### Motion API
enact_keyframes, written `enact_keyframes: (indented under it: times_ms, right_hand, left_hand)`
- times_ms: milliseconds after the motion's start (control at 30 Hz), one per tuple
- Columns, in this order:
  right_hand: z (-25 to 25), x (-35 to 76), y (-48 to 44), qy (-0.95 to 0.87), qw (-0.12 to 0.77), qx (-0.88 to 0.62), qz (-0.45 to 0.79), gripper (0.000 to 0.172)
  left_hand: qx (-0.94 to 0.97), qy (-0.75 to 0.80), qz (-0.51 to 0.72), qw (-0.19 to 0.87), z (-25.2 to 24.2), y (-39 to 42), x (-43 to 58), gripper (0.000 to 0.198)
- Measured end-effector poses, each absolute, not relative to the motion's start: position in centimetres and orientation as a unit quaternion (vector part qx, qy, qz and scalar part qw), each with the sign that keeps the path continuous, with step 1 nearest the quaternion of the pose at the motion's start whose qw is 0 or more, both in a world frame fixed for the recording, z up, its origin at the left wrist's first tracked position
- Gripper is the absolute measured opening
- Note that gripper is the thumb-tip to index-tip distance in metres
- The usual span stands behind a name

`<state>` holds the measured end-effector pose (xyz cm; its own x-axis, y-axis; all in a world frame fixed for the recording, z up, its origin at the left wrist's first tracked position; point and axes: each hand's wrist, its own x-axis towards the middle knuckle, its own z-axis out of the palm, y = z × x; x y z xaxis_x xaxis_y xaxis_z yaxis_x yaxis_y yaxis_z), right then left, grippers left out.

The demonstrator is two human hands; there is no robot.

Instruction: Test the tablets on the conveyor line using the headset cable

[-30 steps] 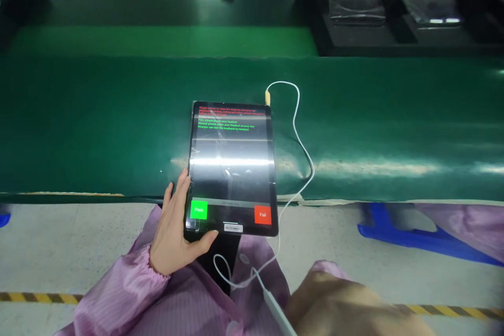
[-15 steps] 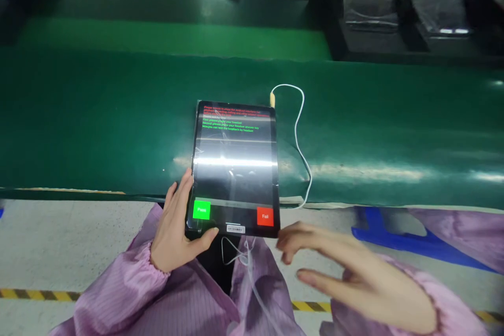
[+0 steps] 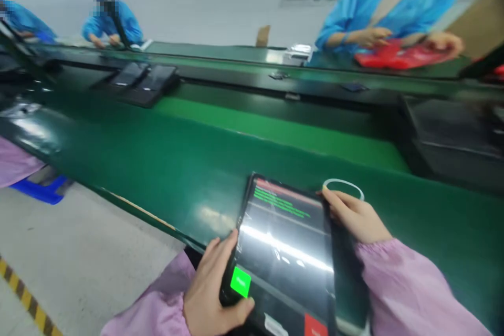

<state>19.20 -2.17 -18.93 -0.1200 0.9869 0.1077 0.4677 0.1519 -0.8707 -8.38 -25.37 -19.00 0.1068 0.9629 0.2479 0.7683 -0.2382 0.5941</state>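
A black tablet [image 3: 291, 236] lies at the table's near edge, its screen lit with green text, a green button at lower left and a red one at lower right. My left hand [image 3: 214, 283] grips its lower left side, thumb over the front. At the tablet's top right corner, my right hand [image 3: 356, 215] is closed with fingertips on the yellow headphone plug [image 3: 324, 188], mostly covered by the fingers. A white cable [image 3: 346, 182] loops from the plug behind this hand.
The green table [image 3: 157, 152] runs across the view. Black trays [image 3: 147, 95] holding tablets stand at far left, another tray [image 3: 457, 163] at right. Across the line, a person in blue [image 3: 354, 16] handles something red [image 3: 401, 55]. A pink sleeve [image 3: 18, 163] shows at left.
My right hand has moved from beside the tablet's lower right corner up to the plug and closed on it. The view has swung up and left, bringing co-workers into sight.
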Motion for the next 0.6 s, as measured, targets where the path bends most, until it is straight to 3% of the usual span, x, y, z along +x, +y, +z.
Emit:
enact_keyframes:
  times_ms: [100,200,400,600]
  right_hand:
    - [-19.4,20.1,-1.2,-0.634,0.364,-0.5,0.464,0.041]
    - [-19.8,20.2,-1.7,-0.597,0.395,-0.502,0.484,0.034]
    - [-19.5,18.5,-2.6,-0.546,0.422,-0.525,0.499,0.056]
    - [-19.3,18.2,-2.0,-0.566,0.384,-0.527,0.506,0.072]
  left_hand:
    - [0.708,0.616,0.301,0.17,-20.0,-25.7,-8.2,0.113]
    - [0.684,0.645,0.298,0.166,-21.0,-26.2,-8.0,0.116]
    - [0.736,0.587,0.31,0.134,-22.7,-25.7,-8.3,0.13]
    - [0.748,0.58,0.313,0.078,-22.4,-25.0,-8.4,0.124]
